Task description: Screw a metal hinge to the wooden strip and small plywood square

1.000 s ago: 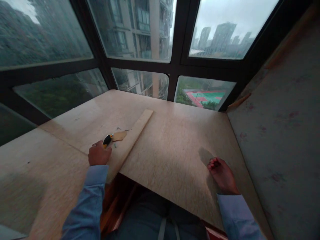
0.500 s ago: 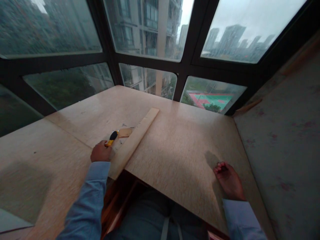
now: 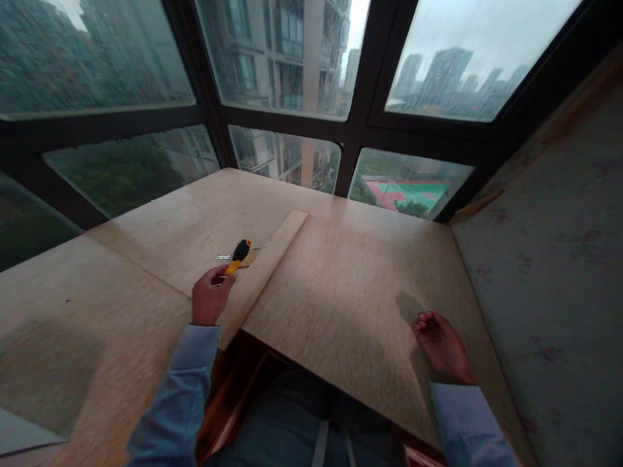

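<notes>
My left hand (image 3: 210, 297) is closed around a screwdriver with a yellow and black handle (image 3: 238, 255), lifted above the tabletop and tilted, its black end away from me. Its shaft is mostly hidden by the fingers. Just past it, a small metal plate with holes (image 3: 223, 257) lies flat. A small wooden piece (image 3: 250, 258) shows partly behind the handle, beside a long pale wooden board (image 3: 270, 266) that lies slantwise to the table's front edge. Far to the right, my right hand (image 3: 442, 344) rests with curled fingers pressed together; whatever they may hold is too small to make out.
The stone-patterned tabletop (image 3: 350, 279) ends at windows on the far side and a papered wall (image 3: 545, 292) on the right. Below its front edge is an open reddish wooden space (image 3: 226, 383). A pale flat object (image 3: 24, 431) sits at the lower left.
My left hand has risen from the tabletop and moved right with the screwdriver, uncovering the metal plate. The handle now partly covers the small wooden piece. My right hand has barely moved.
</notes>
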`<state>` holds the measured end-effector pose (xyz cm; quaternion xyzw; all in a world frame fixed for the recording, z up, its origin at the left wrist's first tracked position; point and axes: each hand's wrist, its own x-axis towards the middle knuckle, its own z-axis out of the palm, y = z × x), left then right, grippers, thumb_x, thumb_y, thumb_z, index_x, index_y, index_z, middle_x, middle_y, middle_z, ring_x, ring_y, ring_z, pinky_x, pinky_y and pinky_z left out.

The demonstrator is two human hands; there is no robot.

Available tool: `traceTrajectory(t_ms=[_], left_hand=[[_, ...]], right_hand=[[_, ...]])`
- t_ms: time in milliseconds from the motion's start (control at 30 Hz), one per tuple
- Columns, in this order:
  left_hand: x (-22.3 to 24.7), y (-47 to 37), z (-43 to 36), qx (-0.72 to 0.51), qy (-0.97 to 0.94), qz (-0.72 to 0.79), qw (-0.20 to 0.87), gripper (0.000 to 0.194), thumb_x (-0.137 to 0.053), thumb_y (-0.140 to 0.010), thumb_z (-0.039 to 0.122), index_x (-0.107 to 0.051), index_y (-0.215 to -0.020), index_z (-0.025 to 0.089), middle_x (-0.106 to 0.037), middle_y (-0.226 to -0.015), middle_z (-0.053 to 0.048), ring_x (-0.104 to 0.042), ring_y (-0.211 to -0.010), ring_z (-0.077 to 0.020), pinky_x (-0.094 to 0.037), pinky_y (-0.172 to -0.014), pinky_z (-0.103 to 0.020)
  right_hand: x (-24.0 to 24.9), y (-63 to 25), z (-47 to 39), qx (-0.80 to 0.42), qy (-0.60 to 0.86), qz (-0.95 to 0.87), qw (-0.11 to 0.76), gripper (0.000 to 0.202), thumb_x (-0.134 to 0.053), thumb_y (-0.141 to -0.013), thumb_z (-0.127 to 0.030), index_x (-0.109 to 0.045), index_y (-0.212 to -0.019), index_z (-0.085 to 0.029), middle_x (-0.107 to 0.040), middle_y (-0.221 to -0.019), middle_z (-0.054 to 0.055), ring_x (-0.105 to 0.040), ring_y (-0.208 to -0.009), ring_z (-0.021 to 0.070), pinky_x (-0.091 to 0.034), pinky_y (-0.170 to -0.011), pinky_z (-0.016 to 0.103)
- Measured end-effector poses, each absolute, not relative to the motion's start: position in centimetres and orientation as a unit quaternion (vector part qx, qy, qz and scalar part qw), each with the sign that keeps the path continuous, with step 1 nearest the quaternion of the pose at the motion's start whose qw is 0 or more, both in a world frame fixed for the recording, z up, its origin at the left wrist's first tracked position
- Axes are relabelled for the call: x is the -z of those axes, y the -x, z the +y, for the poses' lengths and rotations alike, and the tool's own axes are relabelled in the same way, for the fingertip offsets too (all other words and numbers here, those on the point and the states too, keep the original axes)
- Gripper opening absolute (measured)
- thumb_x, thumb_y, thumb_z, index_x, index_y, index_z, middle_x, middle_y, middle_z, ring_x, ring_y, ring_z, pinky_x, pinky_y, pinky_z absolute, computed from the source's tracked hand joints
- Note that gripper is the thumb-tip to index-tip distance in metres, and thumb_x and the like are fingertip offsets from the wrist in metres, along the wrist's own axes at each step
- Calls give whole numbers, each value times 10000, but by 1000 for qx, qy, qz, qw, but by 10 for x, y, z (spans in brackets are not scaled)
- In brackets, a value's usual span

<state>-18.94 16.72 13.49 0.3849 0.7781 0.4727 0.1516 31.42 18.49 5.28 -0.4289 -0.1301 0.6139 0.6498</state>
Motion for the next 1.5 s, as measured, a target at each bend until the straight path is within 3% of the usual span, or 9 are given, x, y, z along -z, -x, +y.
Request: traceTrajectory(t_ms=[133, 200, 333, 533, 700, 867, 1033, 1367, 1500], left_hand=[[-145, 133, 175, -597, -330, 647, 341, 532, -798, -599, 431, -715, -1021, 118, -715, -869, -44, -633, -700, -150, -547, -659, -286], [-149, 101, 180, -617, -285, 581, 447, 478, -831, -590, 380, -713, -976, 123, -715, -864, -44, -620, -669, -124, -533, -620, -253], [-151, 41, 188, -580, -221, 461, 634, 306, -808, -665, 240, -703, -937, 147, -732, -988, -68, -631, -664, -99, -518, -604, -225], [-139, -32, 190, -491, -222, 395, 744, 315, -815, -703, 210, -686, -981, 140, -734, -1093, -148, -712, -892, -198, -531, -725, -276], [-120, -90, 186, -439, -316, 409, 734, 442, -884, -615, 309, -689, -960, 113, -746, -923, -122, -707, -762, -205, -535, -700, -319], [-111, -127, 182, -442, -430, 435, 656, 399, -848, -640, 350, -696, -926, 116, -713, -763, -61, -638, -610, -155, -508, -613, -284], [-116, -128, 180, -425, -486, 387, 659, 357, -779, -717, 371, -727, -959, 112, -690, -723, -51, -644, -631, -169, -520, -657, -297], [-119, -111, 171, -405, -533, 382, 637, 325, -744, -741, 305, -756, -1025, 146, -750, -926, -93, -707, -831, -216, -542, -819, -324], [-114, -108, 169, -420, -524, 403, 622, 362, -778, -707, 310, -739, -1029, 150, -736, -1049, -118, -709, -864, -215, -546, -799, -314]], right_hand=[[-56, -307, 182, -597, 432, -183, 650, 246, -889, -601, -286, -701, -708, -169, -662, -688, 3, -604, -614, 102, -545, -543, 191], [-60, -304, 180, -587, 435, -218, 647, 257, -894, -609, -319, -706, -709, -175, -664, -692, 8, -598, -620, 107, -530, -544, 200], [-69, -295, 176, -577, 444, -281, 626, 301, -906, -605, -387, -707, -705, -184, -671, -703, 9, -569, -607, 107, -487, -550, 213], [-82, -277, 165, -625, 404, -338, 576, 322, -882, -663, -426, -733, -831, -197, -684, -769, 19, -591, -661, 123, -468, -619, 239], [-90, -268, 160, -672, 369, -381, 516, 515, -855, -674, -526, -715, -1070, -228, -702, -960, 68, -645, -789, 190, -486, -644, 287], [-91, -267, 161, -621, 401, -413, 531, 370, -806, -739, -535, -694, -860, -203, -598, -666, -7, -500, -560, 123, -365, -502, 241], [-86, -271, 162, -606, 406, -393, 560, 355, -753, -792, -545, -690, -823, -197, -605, -661, 1, -506, -567, 129, -382, -517, 254], [-84, -267, 162, -586, 417, -411, 560, 306, -755, -803, -501, -747, -780, -196, -624, -666, 15, -511, -594, 141, -409, -574, 280], [-82, -268, 162, -557, 440, -448, 544, 319, -777, -766, -513, -750, -721, -198, -607, -663, 16, -494, -611, 150, -391, -583, 292]])
